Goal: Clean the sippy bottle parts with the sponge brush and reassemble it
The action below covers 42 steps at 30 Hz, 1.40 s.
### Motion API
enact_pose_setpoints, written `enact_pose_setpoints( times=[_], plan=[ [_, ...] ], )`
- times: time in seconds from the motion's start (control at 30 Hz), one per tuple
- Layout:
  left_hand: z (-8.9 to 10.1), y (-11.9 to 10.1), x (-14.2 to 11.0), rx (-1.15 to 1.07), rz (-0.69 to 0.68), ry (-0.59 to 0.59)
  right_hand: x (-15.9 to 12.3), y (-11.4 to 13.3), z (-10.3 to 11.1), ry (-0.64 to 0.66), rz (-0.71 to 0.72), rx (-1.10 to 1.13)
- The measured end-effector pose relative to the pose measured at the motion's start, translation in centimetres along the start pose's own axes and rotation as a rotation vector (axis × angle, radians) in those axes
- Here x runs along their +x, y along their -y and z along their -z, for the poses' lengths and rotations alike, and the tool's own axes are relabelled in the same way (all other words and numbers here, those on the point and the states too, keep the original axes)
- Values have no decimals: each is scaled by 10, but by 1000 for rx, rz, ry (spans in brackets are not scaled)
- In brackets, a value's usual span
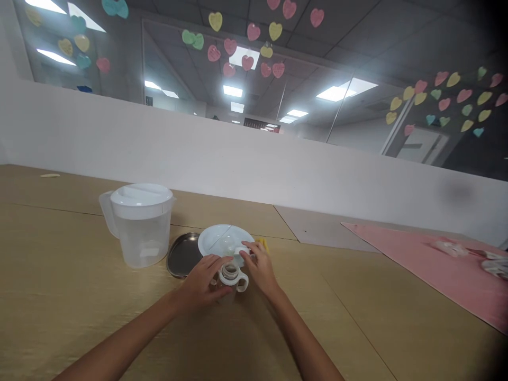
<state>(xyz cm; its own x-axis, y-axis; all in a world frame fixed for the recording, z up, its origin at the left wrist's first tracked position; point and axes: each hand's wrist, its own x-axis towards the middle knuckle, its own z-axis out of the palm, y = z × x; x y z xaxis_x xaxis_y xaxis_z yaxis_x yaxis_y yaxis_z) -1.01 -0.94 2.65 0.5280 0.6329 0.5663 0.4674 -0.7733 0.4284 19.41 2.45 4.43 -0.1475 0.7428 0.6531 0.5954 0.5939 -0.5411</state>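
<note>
Now your left hand (202,283) curls closed around a handled bottle (230,279) with a white collar, standing on the tan table (71,254). Your right hand (260,266) is partly curled, fingertips (245,245) on a small white piece (239,250) over a white plate (216,239); whether it grips cannot be told. A dark steel tray (183,255) lies beside the plate, and a lidded plastic pitcher (138,225) stands further left.
</note>
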Motion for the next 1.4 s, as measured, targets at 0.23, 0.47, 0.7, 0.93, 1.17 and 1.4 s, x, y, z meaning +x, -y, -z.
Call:
enact_pose_setpoints(
  times=[0.23,0.47,0.7,0.93,1.17,1.4],
  plan=[
    [0,2,0,20,-16,5,-2,-5,-7,112,-5,-82],
    [-1,2,0,30,-21,7,-8,-5,-11,228,109,-315],
    [0,10,-4,145,-121,-77,-9,-2,-9,177,126,-278],
    [34,42,-12,505,242,-887,-6,-2,-5,43,66,-212],
    [89,100,-65,638,438,-1161,-18,9,0,-239,288,48],
    [107,137,-102,482,437,-863,-24,30,1,-210,756,-91]
  ],
)
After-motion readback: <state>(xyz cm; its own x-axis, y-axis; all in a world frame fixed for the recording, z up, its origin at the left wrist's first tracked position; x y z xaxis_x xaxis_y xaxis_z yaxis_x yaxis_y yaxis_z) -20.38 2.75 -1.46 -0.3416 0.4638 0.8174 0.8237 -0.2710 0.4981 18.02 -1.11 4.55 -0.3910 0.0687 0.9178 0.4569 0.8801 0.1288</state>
